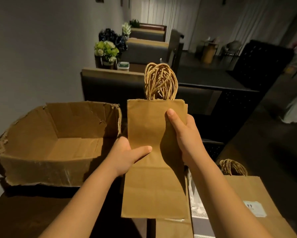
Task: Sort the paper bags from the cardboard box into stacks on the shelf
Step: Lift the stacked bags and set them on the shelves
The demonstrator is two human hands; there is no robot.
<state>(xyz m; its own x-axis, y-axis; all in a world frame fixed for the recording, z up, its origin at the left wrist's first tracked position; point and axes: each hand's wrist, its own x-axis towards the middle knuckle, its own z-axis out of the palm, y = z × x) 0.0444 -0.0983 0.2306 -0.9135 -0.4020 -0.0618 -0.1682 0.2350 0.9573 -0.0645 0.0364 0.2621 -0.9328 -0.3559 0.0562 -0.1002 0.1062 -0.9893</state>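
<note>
A stack of narrow brown paper bags (147,127) with twisted paper handles bunched at its top is held up in the middle of the view. My left hand (127,155) grips its left edge, thumb laid across the front. My right hand (182,133) grips the right edge higher up, thumb on the front, fingers behind. To the left stands the torn cardboard box (32,162), open, its inside showing only bare cardboard. At the lower right lies a wider brown paper bag (264,200) with a pale label and rope handles.
More flat bags (171,227) lie under the held stack, on the dark surface (24,217) that carries the box. Behind are booth seats (110,83), dark tables (204,78) and pots of flowers (106,50). A grey wall runs along the left.
</note>
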